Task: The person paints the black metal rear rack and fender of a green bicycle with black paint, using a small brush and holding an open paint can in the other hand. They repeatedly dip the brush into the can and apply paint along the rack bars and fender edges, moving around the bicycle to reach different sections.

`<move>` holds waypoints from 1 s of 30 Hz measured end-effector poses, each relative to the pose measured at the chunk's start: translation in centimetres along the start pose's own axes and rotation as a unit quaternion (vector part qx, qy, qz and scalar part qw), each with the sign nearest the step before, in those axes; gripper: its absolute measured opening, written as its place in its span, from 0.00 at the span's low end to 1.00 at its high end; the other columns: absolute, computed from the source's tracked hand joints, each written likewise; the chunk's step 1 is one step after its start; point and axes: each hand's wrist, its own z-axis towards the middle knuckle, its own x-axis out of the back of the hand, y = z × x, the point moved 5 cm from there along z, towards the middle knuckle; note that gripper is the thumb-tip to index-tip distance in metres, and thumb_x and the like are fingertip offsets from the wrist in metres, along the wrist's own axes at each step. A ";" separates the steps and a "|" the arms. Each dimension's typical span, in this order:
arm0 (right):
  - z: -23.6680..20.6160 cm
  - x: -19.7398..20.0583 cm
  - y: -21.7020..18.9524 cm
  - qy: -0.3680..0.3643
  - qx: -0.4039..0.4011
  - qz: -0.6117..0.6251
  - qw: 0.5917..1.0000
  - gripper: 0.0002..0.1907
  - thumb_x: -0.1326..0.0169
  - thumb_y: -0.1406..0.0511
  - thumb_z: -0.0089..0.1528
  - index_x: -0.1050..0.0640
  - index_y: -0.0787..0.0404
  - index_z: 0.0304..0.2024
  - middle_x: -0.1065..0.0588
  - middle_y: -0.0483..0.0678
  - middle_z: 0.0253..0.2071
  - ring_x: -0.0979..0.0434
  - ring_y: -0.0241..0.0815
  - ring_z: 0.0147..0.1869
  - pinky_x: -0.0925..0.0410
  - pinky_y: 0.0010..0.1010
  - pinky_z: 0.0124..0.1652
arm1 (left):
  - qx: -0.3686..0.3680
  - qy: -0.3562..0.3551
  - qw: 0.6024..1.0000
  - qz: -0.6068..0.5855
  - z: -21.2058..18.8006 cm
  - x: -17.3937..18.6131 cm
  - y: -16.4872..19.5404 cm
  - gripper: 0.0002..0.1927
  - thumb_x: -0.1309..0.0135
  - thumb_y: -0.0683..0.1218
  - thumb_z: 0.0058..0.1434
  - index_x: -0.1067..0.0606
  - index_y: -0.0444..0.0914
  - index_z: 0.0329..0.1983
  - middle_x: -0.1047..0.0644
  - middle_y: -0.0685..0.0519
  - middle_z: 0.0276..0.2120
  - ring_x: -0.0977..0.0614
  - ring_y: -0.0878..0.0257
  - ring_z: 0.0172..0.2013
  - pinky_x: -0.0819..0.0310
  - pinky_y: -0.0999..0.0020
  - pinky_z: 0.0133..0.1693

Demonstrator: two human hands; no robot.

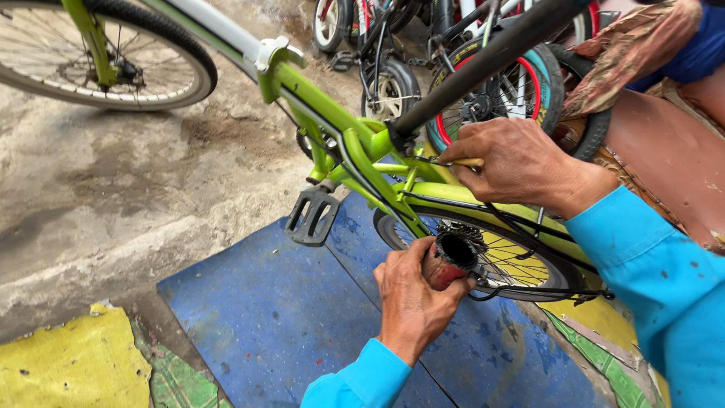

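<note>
Low in the centre of the frame, the left hand (411, 298) is wrapped tight round a red tube (447, 263), its dark open end pointing up-right beside the rear wheel (521, 261). Above it, right of centre, the right hand (513, 162) pinches a thin pale stick (467, 162) against the green frame (340, 125). A black pedal (312, 215) hangs at centre-left.

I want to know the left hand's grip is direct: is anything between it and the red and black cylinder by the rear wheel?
Nothing visible. The left hand wraps straight around the red and black cylinder, fingers on its side, beside the spoked rear wheel of the lime green bicycle frame.
</note>
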 end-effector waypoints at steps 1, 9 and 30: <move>0.3 -0.6 -0.1 -0.026 0.005 -0.012 1.000 0.10 0.42 0.63 0.56 0.14 0.52 0.38 0.21 0.45 0.34 0.20 0.51 0.37 0.27 0.45 0.35 | -0.001 -0.001 1.000 -0.004 0.0 -0.1 0.0 0.34 0.28 0.55 0.41 0.23 0.42 0.52 0.21 0.49 0.42 0.24 0.52 0.48 0.40 0.54 0.54; 0.1 -2.7 -0.5 -0.085 0.036 -0.089 0.992 0.11 0.43 0.62 0.56 0.15 0.50 0.40 0.24 0.42 0.36 0.19 0.46 0.39 0.27 0.42 0.33 | -0.016 -0.009 0.999 -0.032 -0.2 -0.2 0.5 0.34 0.29 0.55 0.42 0.23 0.40 0.53 0.20 0.50 0.42 0.25 0.52 0.49 0.42 0.53 0.56; -1.5 -0.5 -1.9 -0.151 0.013 -0.158 0.976 0.12 0.44 0.65 0.55 0.17 0.53 0.41 0.24 0.45 0.32 0.19 0.47 0.37 0.25 0.41 0.33 | -0.019 -0.012 0.999 -0.043 -0.3 -0.4 1.0 0.34 0.30 0.55 0.43 0.23 0.39 0.53 0.20 0.50 0.42 0.25 0.52 0.48 0.43 0.52 0.55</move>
